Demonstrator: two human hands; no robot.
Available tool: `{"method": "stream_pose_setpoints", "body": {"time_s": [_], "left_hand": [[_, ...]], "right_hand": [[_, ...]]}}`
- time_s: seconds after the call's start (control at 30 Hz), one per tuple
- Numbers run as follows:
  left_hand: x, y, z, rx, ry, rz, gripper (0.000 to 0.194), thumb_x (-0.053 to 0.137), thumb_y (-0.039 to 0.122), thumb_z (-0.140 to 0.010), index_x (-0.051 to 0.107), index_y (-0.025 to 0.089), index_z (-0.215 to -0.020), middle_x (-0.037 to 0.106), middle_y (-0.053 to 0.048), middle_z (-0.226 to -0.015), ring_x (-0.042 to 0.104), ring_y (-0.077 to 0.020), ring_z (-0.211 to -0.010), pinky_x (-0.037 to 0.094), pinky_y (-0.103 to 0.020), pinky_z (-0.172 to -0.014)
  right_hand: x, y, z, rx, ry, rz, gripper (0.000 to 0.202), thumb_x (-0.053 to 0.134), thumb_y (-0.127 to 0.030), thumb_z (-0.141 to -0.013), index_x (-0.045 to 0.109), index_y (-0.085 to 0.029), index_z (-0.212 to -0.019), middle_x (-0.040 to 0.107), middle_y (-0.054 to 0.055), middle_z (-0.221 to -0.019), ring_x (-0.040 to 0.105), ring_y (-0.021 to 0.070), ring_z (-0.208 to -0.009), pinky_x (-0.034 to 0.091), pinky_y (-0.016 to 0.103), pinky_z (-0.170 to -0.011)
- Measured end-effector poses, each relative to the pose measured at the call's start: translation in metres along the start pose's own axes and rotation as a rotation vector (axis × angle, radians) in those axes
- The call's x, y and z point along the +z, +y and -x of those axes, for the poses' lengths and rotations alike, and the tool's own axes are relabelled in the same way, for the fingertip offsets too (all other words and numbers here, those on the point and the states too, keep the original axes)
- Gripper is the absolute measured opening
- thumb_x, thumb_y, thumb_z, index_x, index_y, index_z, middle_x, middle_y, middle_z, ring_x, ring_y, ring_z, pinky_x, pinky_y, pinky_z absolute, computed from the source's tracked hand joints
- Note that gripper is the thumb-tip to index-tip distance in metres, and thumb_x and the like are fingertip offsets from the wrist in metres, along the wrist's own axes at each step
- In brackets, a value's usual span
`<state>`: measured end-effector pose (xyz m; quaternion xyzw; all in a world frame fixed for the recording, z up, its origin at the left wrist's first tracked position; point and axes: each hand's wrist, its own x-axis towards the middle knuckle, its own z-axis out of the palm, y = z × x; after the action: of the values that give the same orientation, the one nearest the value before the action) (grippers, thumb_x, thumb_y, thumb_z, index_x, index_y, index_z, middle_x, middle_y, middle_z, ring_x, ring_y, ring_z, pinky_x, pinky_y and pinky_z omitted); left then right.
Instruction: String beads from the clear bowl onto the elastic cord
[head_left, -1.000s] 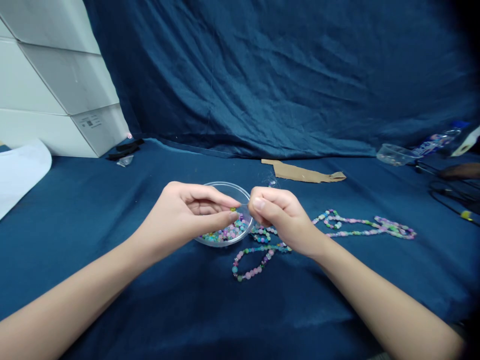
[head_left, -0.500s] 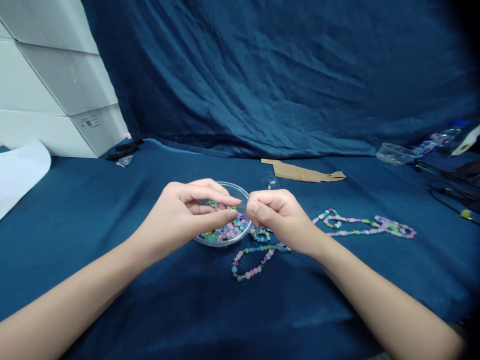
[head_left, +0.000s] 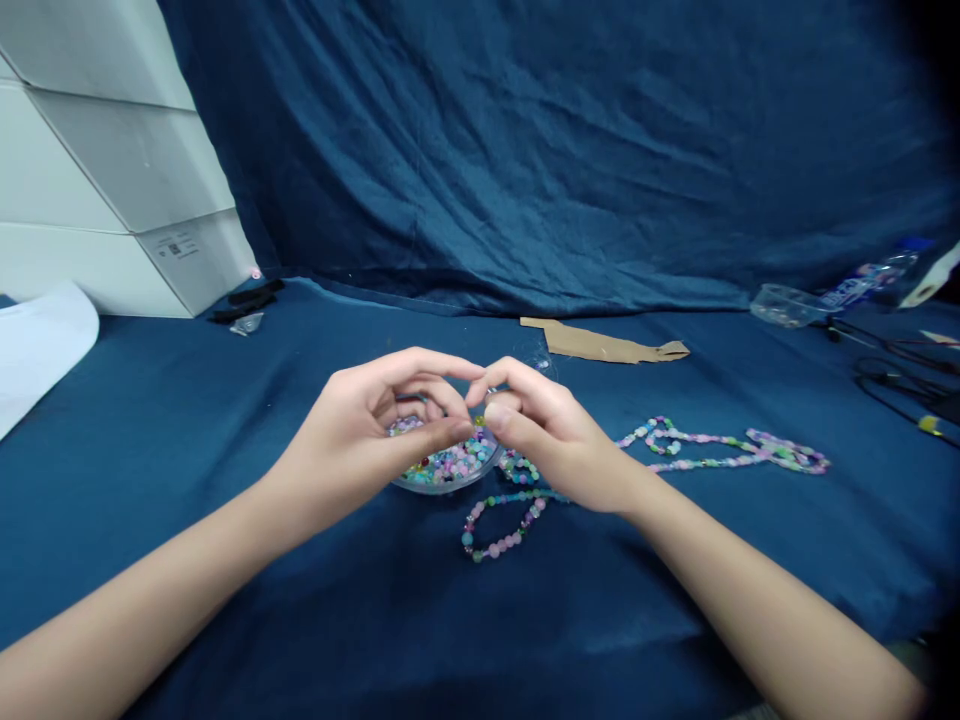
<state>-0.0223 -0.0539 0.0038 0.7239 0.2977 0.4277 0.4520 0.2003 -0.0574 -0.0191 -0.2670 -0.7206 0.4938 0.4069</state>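
Above a clear round bowl (head_left: 442, 488) of small coloured beads (head_left: 457, 462), my two hands meet at the fingertips. My left hand (head_left: 375, 420) is curled, its thumb near the bent middle finger and its forefinger stretched towards the other hand. On the right side, my right hand (head_left: 547, 430) has its forefinger bent over and its thumb close against the curled fingers. Whatever lies between the fingertips of either hand is too small or hidden to make out. A string of pastel beads (head_left: 502, 545) loops on the cloth just below my right hand.
A longer beaded strand (head_left: 712, 463) lies to the right. Behind the bowl is a torn cardboard piece (head_left: 600, 345). White boxes (head_left: 127, 180) stand back left, near a white sheet (head_left: 45, 345). At right are a clear container (head_left: 787, 305), a bottle (head_left: 877, 278) and black cables (head_left: 892, 375).
My right hand has loosened from a tight fist, its forefinger now reaching left. My left forefinger has lifted away from the thumb and meets it. The beads and strands have stayed in place.
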Motion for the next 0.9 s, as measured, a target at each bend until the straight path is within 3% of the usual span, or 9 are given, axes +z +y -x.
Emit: {"method": "stream_pose_setpoints", "body": {"time_s": [0.07,0.2,0.3,0.37,0.43,0.5,0.57,0.7,0.9], "left_hand": [[0.003,0.002,0.002,0.112,0.048,-0.081,0.033,0.083,0.017,-0.087,0.076,0.023,-0.118,0.077,0.000,-0.092,0.073,-0.0117,-0.085,0.060,-0.018,-0.078],[0.005,0.008,0.003,0.308,0.153,-0.187,0.028,0.080,0.012,-0.088,0.075,0.022,-0.114,0.075,0.000,-0.096,0.071,-0.0136,-0.087,0.060,-0.026,-0.082],[-0.002,0.008,-0.006,0.323,0.146,-0.295,0.022,0.077,0.016,-0.091,0.074,0.022,-0.112,0.075,0.000,-0.098,0.070,-0.0142,-0.086,0.059,-0.028,-0.082],[-0.009,0.004,-0.017,0.261,0.061,-0.512,0.015,0.075,0.023,-0.092,0.074,0.022,-0.108,0.075,0.000,-0.097,0.069,-0.0160,-0.087,0.057,-0.029,-0.079],[-0.015,-0.002,-0.030,0.204,-0.180,-0.865,0.008,0.076,0.026,-0.090,0.079,0.023,-0.097,0.076,-0.001,-0.092,0.066,-0.0215,-0.093,0.052,-0.035,-0.084],[-0.017,-0.007,-0.042,0.123,-0.402,-1.088,0.009,0.074,0.024,-0.091,0.081,0.024,-0.096,0.077,-0.004,-0.093,0.064,-0.0253,-0.100,0.049,-0.035,-0.083],[-0.014,-0.010,-0.050,0.075,-0.521,-1.245,0.012,0.071,0.021,-0.092,0.083,0.024,-0.090,0.076,-0.006,-0.087,0.062,-0.0264,-0.098,0.045,-0.034,-0.077],[-0.004,-0.010,-0.058,0.084,-0.612,-1.396,0.019,0.068,0.015,-0.091,0.084,0.022,-0.083,0.074,-0.009,-0.079,0.059,-0.0267,-0.092,0.038,-0.035,-0.072],[-0.008,-0.005,-0.059,0.014,-0.667,-1.383,0.012,0.076,0.016,-0.086,0.083,0.022,-0.093,0.075,-0.009,-0.088,0.062,-0.0272,-0.098,0.041,-0.033,-0.078]], "right_hand": [[-0.001,-0.001,0.001,-0.036,-0.026,0.021,0.010,0.059,-0.032,-0.106,0.058,-0.023,-0.112,0.044,-0.007,-0.070,0.035,0.0093,-0.060,0.029,0.023,-0.055],[-0.003,-0.003,-0.001,-0.132,-0.041,0.134,0.024,0.056,-0.029,-0.107,0.061,-0.018,-0.086,0.052,-0.003,-0.075,0.044,0.0095,-0.066,0.037,0.025,-0.062],[-0.004,-0.002,-0.005,-0.161,0.023,0.075,0.034,0.053,-0.030,-0.109,0.058,-0.018,-0.078,0.057,-0.001,-0.075,0.052,0.0110,-0.069,0.043,0.027,-0.069],[-0.006,-0.001,-0.007,-0.186,0.090,-0.034,0.035,0.052,-0.031,-0.109,0.055,-0.018,-0.076,0.062,0.001,-0.074,0.060,0.0146,-0.077,0.047,0.030,-0.078],[-0.008,-0.001,-0.008,-0.200,0.165,-0.155,0.035,0.051,-0.029,-0.109,0.052,-0.019,-0.075,0.063,0.001,-0.070,0.065,0.0170,-0.080,0.049,0.032,-0.082],[-0.010,-0.002,-0.008,-0.172,0.220,-0.263,0.035,0.050,-0.029,-0.108,0.049,-0.020,-0.075,0.054,-0.003,-0.061,0.063,0.0147,-0.067,0.047,0.029,-0.070],[-0.012,-0.005,-0.008,-0.122,0.244,-0.338,0.034,0.049,-0.030,-0.108,0.048,-0.020,-0.076,0.040,-0.007,-0.056,0.050,0.0102,-0.049,0.037,0.026,-0.054],[-0.013,-0.009,-0.008,-0.063,0.253,-0.406,0.035,0.050,-0.030,-0.107,0.047,-0.020,-0.074,0.026,-0.009,-0.056,0.023,0.0070,-0.044,0.020,0.025,-0.046],[-0.014,-0.010,-0.006,-0.041,0.230,-0.406,0.034,0.051,-0.028,-0.106,0.047,-0.019,-0.073,0.023,-0.009,-0.057,0.016,0.0066,-0.048,0.013,0.025,-0.047]]}}
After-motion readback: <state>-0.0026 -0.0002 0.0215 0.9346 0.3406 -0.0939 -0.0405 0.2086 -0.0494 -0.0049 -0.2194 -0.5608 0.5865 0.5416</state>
